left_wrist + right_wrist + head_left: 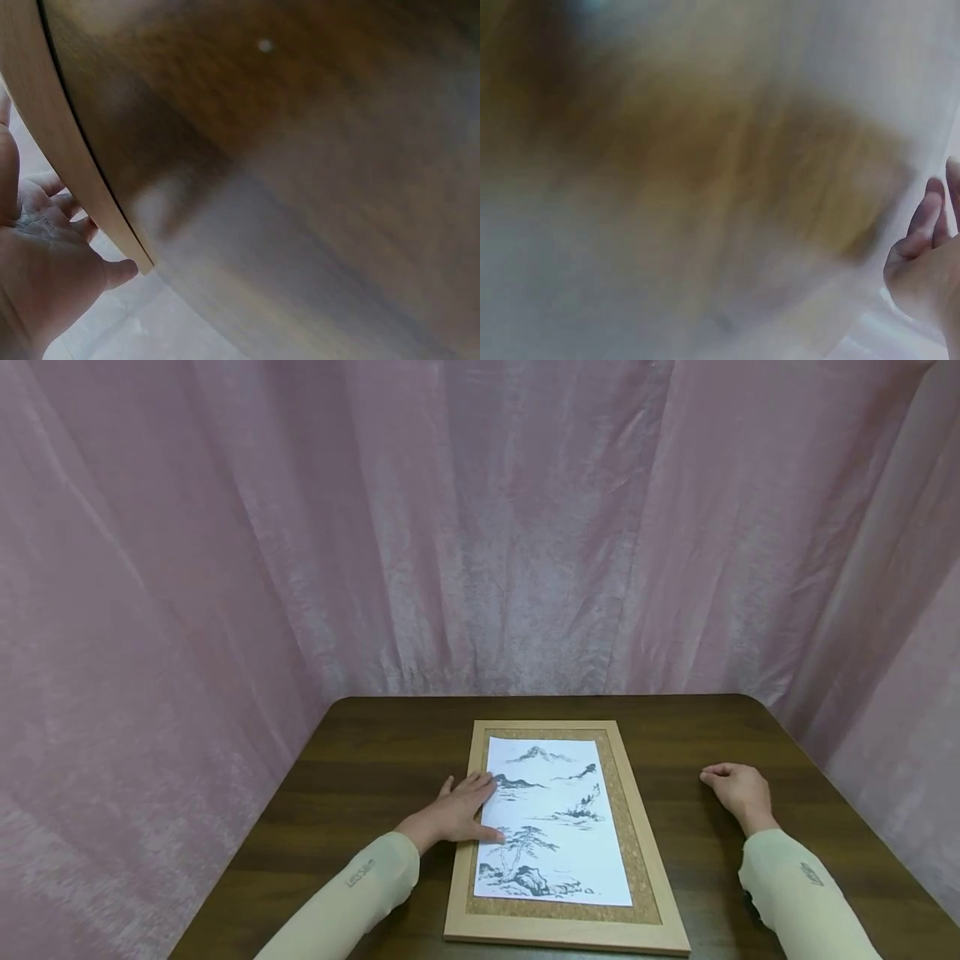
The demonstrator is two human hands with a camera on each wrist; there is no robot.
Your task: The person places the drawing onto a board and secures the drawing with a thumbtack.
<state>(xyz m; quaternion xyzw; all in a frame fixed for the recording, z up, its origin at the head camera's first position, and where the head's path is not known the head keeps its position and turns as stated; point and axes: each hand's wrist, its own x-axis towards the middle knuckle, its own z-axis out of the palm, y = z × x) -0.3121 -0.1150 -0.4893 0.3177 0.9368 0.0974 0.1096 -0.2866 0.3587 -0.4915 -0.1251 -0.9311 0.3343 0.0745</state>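
A sheet of white paper (551,860) printed with an ink landscape of mountains and a pine lies on a cork board (637,860) with a pale wooden frame (570,931). My left hand (457,814) rests across the frame's left side with its fingers spread; the fingertips and thumb touch the paper's left edge. Well to the right of the board, my right hand (741,793) is above the table, thumb and fingers drawn together. Whether something small is between those fingertips is too small to see. In the right wrist view, its fingers (926,214) look bent.
The board lies on a dark brown wooden table (360,760) with rounded far corners. Pink velvet curtains (517,527) hang behind it and along both sides. Dark table surface shows on either side of the frame.
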